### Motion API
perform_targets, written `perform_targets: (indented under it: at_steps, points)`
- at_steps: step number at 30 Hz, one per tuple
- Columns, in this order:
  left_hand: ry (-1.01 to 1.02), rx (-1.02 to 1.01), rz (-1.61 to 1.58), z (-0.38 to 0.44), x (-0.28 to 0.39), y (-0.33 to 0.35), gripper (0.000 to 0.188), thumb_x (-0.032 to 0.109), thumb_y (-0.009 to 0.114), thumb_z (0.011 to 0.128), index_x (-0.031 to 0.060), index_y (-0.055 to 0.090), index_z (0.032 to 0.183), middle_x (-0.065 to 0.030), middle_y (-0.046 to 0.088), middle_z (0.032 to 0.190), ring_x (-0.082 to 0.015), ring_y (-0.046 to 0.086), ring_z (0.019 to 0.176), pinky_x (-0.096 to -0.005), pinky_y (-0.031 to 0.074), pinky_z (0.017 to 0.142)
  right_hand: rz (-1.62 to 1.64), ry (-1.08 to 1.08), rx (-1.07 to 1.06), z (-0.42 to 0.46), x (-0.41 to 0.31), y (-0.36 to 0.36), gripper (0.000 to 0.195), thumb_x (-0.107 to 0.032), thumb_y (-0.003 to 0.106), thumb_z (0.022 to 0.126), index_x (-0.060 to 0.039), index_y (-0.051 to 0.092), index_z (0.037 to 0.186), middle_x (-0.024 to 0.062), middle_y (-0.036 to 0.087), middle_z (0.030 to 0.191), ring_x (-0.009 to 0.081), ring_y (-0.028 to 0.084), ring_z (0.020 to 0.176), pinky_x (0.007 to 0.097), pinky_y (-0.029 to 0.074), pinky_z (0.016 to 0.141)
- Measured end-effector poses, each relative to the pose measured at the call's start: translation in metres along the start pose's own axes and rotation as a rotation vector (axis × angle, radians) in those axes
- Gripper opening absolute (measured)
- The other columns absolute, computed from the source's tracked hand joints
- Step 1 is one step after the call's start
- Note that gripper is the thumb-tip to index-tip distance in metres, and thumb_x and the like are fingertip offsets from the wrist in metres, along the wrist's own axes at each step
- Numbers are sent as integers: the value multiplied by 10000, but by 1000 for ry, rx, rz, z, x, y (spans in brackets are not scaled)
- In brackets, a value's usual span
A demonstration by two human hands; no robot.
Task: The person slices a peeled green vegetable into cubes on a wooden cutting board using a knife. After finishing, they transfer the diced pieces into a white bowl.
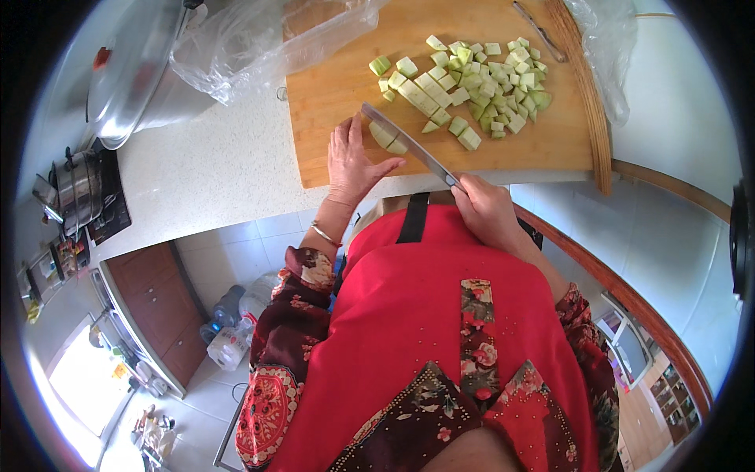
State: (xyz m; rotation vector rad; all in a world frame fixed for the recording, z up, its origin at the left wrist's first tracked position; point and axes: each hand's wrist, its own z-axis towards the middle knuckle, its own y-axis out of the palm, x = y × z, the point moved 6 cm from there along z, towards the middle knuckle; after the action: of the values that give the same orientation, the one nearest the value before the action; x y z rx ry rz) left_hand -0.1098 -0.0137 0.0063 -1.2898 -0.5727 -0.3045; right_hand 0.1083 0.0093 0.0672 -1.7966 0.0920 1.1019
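Note:
My right hand grips the handle of a kitchen knife, whose blade points up and left over the wooden cutting board. Beside the blade lie several pale green vegetable pieces, partly hidden by it. My left hand is at their left, thumb spread from the fingers, with a fingertip close to the blade's tip; whether it touches the blade or the pieces I cannot tell. Farther up the board, many cubes of the pale green vegetable lie in a loose pile, with a row of cut blocks at its left.
A clear plastic bag overlaps the board's upper left. At the right lie a slim peeler-like tool, a long wooden strip and another plastic bag. A metal pot stands on the stove at the left, below a large transparent lid.

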Motion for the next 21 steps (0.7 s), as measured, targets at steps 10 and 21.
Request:
perform_targets:
  at_steps: [10, 21]
  points:
    - [-54, 48, 20, -8, 9, 15, 825, 381, 822, 614, 8, 436, 1240, -159, 486, 1130, -329, 459, 1043, -424, 376, 926, -108, -46, 54, -4, -8, 6, 125, -106, 546, 857, -41, 555, 964, 150, 610, 750, 336, 620, 668, 429, 492, 556]
    - [-37, 56, -18, -13, 7, 17, 788, 262, 834, 604, -4, 423, 1221, -167, 492, 1109, -340, 481, 1000, -423, 401, 899, -285, -23, -37, -5, -9, 17, 114, -83, 546, 848, -32, 529, 948, 125, 571, 719, 300, 610, 573, 392, 491, 486]
